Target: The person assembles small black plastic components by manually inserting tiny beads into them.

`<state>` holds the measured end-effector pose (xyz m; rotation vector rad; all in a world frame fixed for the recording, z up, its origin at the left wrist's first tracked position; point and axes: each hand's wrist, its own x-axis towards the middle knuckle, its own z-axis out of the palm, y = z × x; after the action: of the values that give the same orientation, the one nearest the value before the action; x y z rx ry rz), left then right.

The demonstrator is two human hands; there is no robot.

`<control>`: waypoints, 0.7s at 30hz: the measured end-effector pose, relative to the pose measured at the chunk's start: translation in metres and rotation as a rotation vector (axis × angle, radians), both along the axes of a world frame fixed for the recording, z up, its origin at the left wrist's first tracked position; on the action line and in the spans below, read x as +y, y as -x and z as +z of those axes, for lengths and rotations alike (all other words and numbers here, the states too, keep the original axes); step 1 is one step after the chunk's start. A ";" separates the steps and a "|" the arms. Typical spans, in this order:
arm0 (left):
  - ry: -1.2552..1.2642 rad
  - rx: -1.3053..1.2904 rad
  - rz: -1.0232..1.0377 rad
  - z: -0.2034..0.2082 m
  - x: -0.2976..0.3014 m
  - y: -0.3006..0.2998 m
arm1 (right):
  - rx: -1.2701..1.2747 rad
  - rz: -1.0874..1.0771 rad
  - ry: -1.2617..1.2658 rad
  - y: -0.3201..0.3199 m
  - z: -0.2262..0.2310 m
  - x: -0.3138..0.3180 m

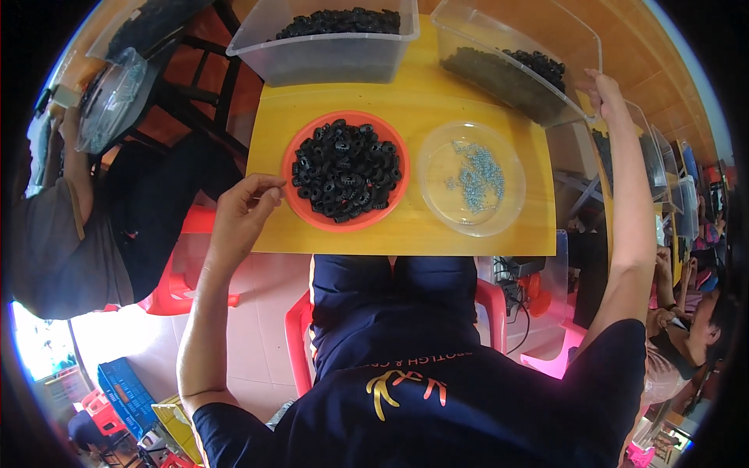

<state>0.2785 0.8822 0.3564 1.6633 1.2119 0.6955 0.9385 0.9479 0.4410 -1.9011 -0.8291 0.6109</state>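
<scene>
My left hand [248, 204] is at the left edge of an orange bowl [289, 199]. Its thumb and fingertips are pinched together, and whatever may be between them is too small to make out. Small black ring-like plastic parts [343, 168] are heaped in the bowl. My right arm stretches far forward; my right hand [606, 95] has its fingers curled at the right end of a clear plastic bin [511, 82], seemingly gripping the rim. Black parts lie inside this bin. Between the hands, a clear round dish [431, 199] contains small silvery metal pieces [477, 178].
Another clear bin [328, 62] of black parts stands at the back left of the yellow table [406, 242]. A person in grey [70, 242] sits to the left, and another person [679, 343] is at the right. More bins [651, 156] line the right side.
</scene>
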 end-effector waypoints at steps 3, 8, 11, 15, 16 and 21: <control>-0.261 0.148 -0.007 -0.004 0.007 -0.021 | 0.102 -0.020 0.074 0.005 -0.024 0.035; -0.536 0.173 -0.123 -0.013 0.028 -0.045 | 0.161 0.001 0.253 -0.022 -0.045 0.073; -0.696 0.240 -0.259 -0.021 0.042 -0.058 | 0.216 0.067 0.296 -0.024 -0.054 0.084; -0.748 0.295 -0.385 -0.037 0.064 -0.063 | 0.291 0.139 0.252 -0.044 -0.062 0.106; -0.769 0.303 -0.390 -0.040 0.069 -0.064 | 0.270 0.108 0.209 -0.046 -0.065 0.112; -0.813 0.284 -0.370 -0.056 0.092 -0.067 | 0.139 -0.071 0.024 -0.037 -0.071 0.128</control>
<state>0.3453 0.9739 0.3005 2.6501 0.7893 0.7840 0.9756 1.0755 0.3704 -1.8781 -0.6654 0.7041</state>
